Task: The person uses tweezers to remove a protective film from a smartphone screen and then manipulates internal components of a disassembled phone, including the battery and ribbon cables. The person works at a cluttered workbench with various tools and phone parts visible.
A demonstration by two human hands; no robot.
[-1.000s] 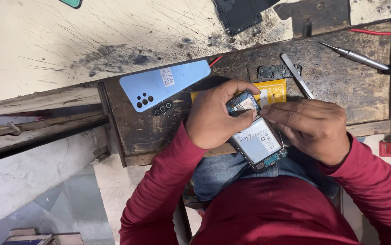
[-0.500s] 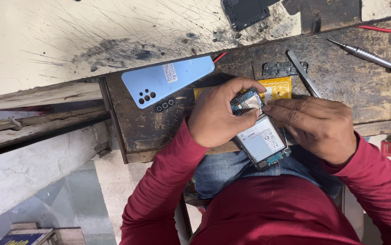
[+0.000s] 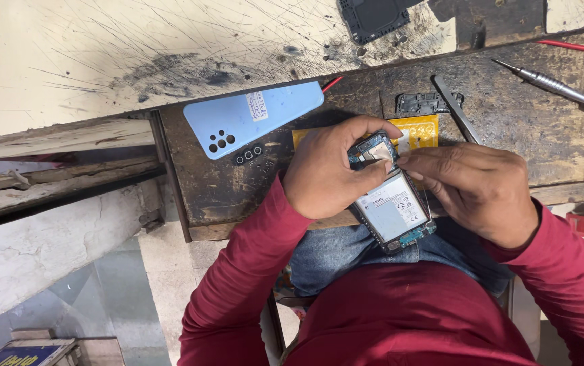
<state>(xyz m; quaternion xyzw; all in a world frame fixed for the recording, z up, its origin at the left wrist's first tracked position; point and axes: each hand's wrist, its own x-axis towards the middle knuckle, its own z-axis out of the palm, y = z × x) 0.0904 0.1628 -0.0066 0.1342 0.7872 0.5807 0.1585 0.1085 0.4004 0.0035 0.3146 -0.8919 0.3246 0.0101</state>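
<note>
Left hand (image 3: 326, 173) clamps opened phone (image 3: 390, 203) steady; right hand (image 3: 478, 190) fingertips pinched at top board. Lift gently, keep phone braced over desk (image 3: 509, 122).

Smooth, glossy light-blue plastic back cover (image 3: 254, 116) at upper centre; rough, scratched dark wooden bench (image 3: 522, 125); shiny metal screwdriver (image 3: 546, 83) upper right; matt red cloth sleeves (image 3: 237, 285).
</note>
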